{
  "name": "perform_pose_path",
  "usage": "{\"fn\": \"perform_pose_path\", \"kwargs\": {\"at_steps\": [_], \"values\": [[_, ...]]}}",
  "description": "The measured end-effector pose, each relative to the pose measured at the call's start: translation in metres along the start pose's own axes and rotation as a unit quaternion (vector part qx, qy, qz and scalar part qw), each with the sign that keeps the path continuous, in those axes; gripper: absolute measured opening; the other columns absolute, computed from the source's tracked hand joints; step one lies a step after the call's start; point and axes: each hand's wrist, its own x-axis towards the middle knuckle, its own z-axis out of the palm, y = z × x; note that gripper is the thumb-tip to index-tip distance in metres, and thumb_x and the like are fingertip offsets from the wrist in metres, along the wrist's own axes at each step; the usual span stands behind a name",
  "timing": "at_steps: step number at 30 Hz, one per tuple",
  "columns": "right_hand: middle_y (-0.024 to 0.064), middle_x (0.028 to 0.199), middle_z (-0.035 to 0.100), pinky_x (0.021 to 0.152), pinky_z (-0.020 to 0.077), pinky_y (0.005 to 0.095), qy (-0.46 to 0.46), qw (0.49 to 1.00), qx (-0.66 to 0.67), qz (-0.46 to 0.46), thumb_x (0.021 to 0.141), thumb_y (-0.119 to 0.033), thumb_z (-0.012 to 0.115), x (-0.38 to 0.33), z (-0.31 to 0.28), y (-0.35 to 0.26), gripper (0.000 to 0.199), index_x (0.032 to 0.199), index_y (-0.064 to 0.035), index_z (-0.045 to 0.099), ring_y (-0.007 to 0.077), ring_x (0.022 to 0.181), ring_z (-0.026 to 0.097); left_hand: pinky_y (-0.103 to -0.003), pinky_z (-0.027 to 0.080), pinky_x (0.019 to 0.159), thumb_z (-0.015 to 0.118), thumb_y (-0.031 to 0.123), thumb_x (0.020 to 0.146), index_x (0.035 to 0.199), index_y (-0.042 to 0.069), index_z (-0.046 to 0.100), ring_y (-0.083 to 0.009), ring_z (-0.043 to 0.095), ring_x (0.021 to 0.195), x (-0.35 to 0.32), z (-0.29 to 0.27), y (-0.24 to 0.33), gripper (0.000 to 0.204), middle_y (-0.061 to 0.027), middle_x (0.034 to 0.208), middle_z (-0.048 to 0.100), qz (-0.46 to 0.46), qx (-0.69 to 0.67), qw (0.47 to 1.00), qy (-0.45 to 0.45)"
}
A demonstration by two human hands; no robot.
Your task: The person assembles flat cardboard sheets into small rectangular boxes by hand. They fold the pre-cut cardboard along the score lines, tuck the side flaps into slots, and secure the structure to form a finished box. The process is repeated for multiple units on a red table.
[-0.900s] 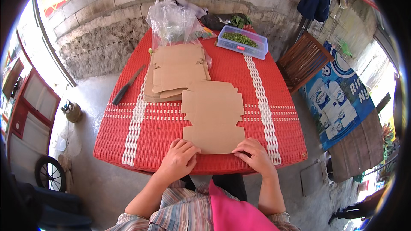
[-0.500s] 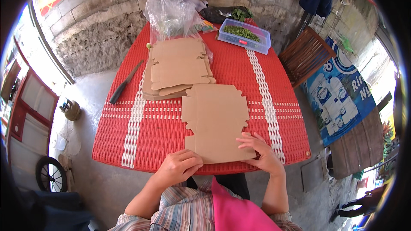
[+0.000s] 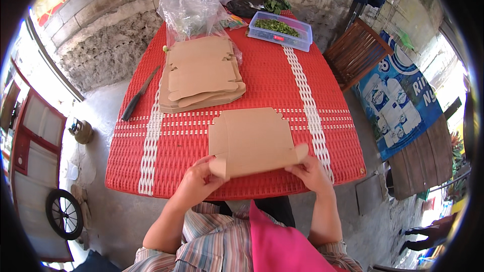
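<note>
The cardboard sheet (image 3: 250, 138), a flat brown box blank with notched edges, is laid on the near part of the red woven table (image 3: 282, 85), close to the person's body, with its near edge folded up off the surface. That raised edge is held at both ends. The left hand (image 3: 195, 184) is placed at the near left corner, where the fingers are closed on the folded flap with the thumb on top. The right hand (image 3: 312, 173) is set at the near right corner, and a small tab of the sheet is pinched between its thumb and fingers. The rest of the sheet is seen lying flat on the table, across two white woven bands.

Farther back and to the left, a stack of cardboard blanks (image 3: 201, 75) of the same brown colour is piled loosely, well apart from the held sheet. A knife (image 3: 138, 95) with a dark handle is laid near the left edge of the table, just beside the stack. At the far end a clear plastic bag (image 3: 189, 12) is stood behind the stack, and a clear plastic tub of green leaves (image 3: 280, 30) is placed to its right. A wooden folding chair (image 3: 355, 53) is seen to the right of the table, and a rough stone wall (image 3: 106, 45) behind it.
</note>
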Motion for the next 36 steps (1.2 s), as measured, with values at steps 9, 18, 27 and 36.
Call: {"fn": "perform_pose_path", "kwargs": {"at_steps": [9, 18, 27, 36], "values": [[0.0046, 0.098, 0.064, 0.082, 0.049, 0.026, 0.221, 0.97, 0.042, 0.093, 0.086, 0.002, 0.073, 0.03, 0.035, -0.008, 0.079, 0.153, -0.0101, 0.032, 0.0116, 0.096, 0.062, -0.04, 0.049, 0.1, 0.078, 0.001, 0.082, 0.158, 0.008, 0.017, -0.0331, 0.063, 0.118, 0.04, 0.036, 0.012, 0.098, -0.023, 0.131, 0.06, 0.014, -0.073, 0.978, 0.193], [0.01, 0.136, 0.057, 0.11, 0.0362, 0.0492, 0.077, 0.936, -0.302, -0.165, 0.088, -0.013, 0.071, 0.013, 0.053, -0.038, 0.052, 0.138, -0.0103, 0.058, 0.0242, 0.131, 0.051, -0.047, 0.052, 0.099, 0.077, 0.002, 0.081, 0.157, 0.014, 0.024, -0.0451, 0.052, 0.125, 0.039, 0.036, 0.02, 0.094, -0.0276, 0.14, 0.042, 0.002, 0.086, 0.98, 0.179], [0.0027, 0.144, 0.055, 0.116, 0.0321, 0.0468, 0.018, 0.919, -0.369, -0.136, 0.095, -0.015, 0.061, -0.002, 0.077, -0.039, 0.042, 0.135, -0.004, 0.06, 0.0202, 0.138, 0.046, -0.054, 0.035, 0.111, 0.075, 0.011, 0.084, 0.142, 0.01, 0.051, -0.0395, 0.049, 0.132, 0.029, 0.049, 0.012, 0.063, -0.0221, 0.151, 0.038, 0.088, 0.251, 0.934, 0.239], [0.0083, 0.126, 0.064, 0.098, 0.0455, 0.0404, 0.047, 0.949, -0.287, -0.121, 0.09, -0.008, 0.067, 0.018, 0.07, -0.035, 0.034, 0.123, -0.0027, 0.067, 0.0239, 0.113, 0.06, -0.055, 0.026, 0.118, 0.075, 0.024, 0.085, 0.129, 0.011, 0.065, -0.0306, 0.056, 0.13, 0.027, 0.033, 0.01, 0.047, -0.0098, 0.14, 0.06, 0.161, 0.339, 0.922, 0.098]]}}
